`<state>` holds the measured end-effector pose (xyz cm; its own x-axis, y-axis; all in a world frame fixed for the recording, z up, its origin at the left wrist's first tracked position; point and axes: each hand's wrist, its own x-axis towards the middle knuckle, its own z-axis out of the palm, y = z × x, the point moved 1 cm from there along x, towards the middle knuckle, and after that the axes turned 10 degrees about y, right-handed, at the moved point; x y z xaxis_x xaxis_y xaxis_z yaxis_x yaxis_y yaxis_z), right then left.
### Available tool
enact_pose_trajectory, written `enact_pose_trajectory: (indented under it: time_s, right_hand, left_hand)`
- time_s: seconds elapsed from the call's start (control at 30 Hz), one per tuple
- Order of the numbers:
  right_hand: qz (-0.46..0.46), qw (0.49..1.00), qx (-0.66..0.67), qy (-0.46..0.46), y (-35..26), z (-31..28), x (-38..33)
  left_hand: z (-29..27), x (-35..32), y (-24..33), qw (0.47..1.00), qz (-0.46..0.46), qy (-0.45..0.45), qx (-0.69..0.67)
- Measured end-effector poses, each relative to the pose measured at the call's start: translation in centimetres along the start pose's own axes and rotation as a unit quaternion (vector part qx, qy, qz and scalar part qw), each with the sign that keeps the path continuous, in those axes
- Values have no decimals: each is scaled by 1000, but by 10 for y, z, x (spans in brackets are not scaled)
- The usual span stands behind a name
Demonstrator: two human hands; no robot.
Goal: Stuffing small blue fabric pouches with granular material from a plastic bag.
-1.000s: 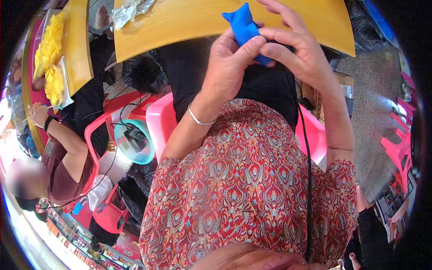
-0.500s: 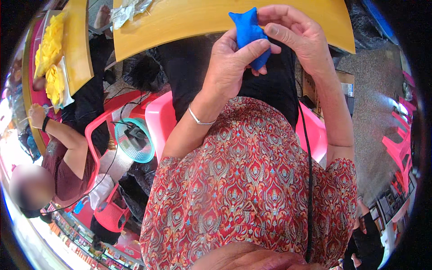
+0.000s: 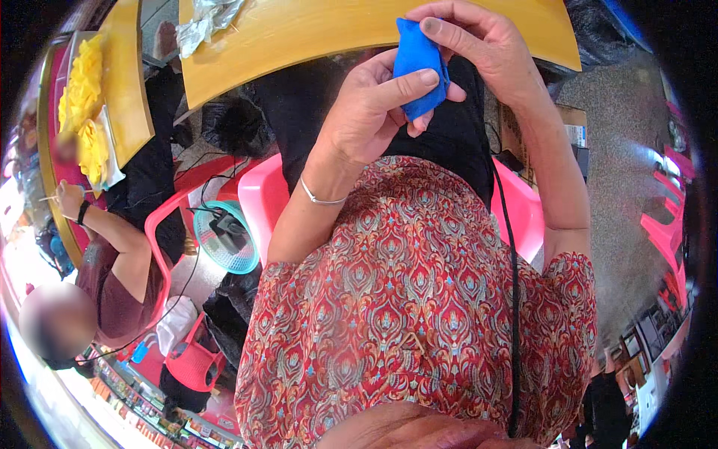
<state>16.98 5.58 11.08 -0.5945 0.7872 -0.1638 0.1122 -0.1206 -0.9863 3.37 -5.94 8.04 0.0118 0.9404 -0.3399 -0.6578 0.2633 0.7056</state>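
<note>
Pinching a small blue folded piece of soft sheet material [image 3: 419, 71] between both hands, I am holding it up in the air just on my side of the curved yellow wooden worktop [image 3: 314, 30]. My left hand [image 3: 370, 112] is closing its grip on the blue piece from below, thumb lying across its front face and fingers curled behind it. My right hand [image 3: 486, 52] is gripping from above, thumb pressing on the top corner, the other fingers wrapped round the back; both grips are shut tight on the piece, with no gap showing.

Judging by how it is bending and creasing under my thumbs, I am taking it to be light, limp and easily crushed, not slippery. I am thinking the folded edges and corners are the best places to hold, since the middle would just buckle.

Left of the worktop, a second board with yellow pieces piled on it [image 3: 82, 97] is lying well apart from my hands, and another person's arm [image 3: 112, 232] is reaching beside it. Below the worktop, a pink plastic chair [image 3: 262, 202] is showing beside my lap.
</note>
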Motion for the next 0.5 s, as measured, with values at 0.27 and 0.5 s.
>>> enact_pose_trajectory:
  time_s: [0.27,0.5]
  right_hand:
    - [-44,996,42,73,14,-7,7]
    - [-206,967,-124,88,-7,12,-2]
  left_hand:
    - [-1,-4,-1,992,51,111,10]
    - [-20,-7,17,974,131,184,10]
